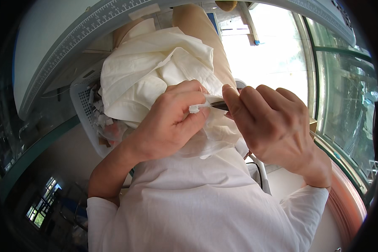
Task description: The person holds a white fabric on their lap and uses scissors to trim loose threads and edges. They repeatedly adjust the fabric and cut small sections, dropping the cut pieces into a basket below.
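Note:
Off-white fabric [157, 60] lies bunched across the person's lap. My left hand [176, 116] pinches a small white strip [194, 108] between thumb and fingers, its frayed-looking end sticking out past the thumb. My right hand [267, 116] is closed around a dark pointed metal tool [220, 105], mostly hidden in the fist, so its kind cannot be told. The tool's tip meets the white material right beside the left fingertips. Thin, sheer white material [204, 145] hangs below both hands over the shirt.
At left, a white perforated plastic basket [85, 94] holds scraps. A curved-looking grey table edge with ruler markings [72, 41] runs across the top. Green-framed glass panels [346, 94] stand at right, near stacked pinkish material [346, 192].

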The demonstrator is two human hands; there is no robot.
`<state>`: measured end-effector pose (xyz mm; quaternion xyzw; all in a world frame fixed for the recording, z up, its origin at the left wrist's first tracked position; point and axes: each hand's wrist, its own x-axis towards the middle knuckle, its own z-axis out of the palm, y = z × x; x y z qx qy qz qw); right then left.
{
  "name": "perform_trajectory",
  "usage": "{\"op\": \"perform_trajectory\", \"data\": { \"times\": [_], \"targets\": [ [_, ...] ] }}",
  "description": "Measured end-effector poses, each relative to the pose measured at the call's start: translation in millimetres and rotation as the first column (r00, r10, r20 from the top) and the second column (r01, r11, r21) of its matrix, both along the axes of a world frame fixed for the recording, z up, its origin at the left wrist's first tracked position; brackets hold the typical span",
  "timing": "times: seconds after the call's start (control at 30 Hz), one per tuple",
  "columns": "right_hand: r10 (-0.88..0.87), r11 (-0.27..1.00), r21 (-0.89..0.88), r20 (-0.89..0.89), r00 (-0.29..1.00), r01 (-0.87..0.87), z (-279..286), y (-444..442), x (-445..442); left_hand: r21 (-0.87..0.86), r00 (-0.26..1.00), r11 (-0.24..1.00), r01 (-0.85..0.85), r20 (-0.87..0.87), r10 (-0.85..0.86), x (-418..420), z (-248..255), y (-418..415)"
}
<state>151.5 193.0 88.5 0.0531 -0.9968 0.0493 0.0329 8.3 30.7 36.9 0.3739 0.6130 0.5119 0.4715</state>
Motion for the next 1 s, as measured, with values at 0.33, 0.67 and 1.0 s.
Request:
{"op": "perform_trajectory", "data": {
  "times": [0.33, 0.67, 1.0],
  "targets": [
    [0.024, 0.995, 0.092, -0.027, 0.999, -0.021, -1.2, -5.3, -0.3, 0.068, 0.993, 0.998, 0.006, -0.116, 0.002, 2.2, -7.9, -0.2],
    [-0.267, 0.058, -0.812, 0.548, 0.793, 0.58, -36.9, -10.9, 1.6, 0.072, 0.984, 0.992, 0.105, -0.153, -0.093, -6.2, -2.1, -5.2],
    [-0.271, -0.166, -0.861, 0.509, 0.817, 0.481, -52.2, -11.6, -1.0, -0.017, 0.993, 1.0, 0.009, 0.117, -0.007, -5.7, -9.5, -9.8]
  ]
}}
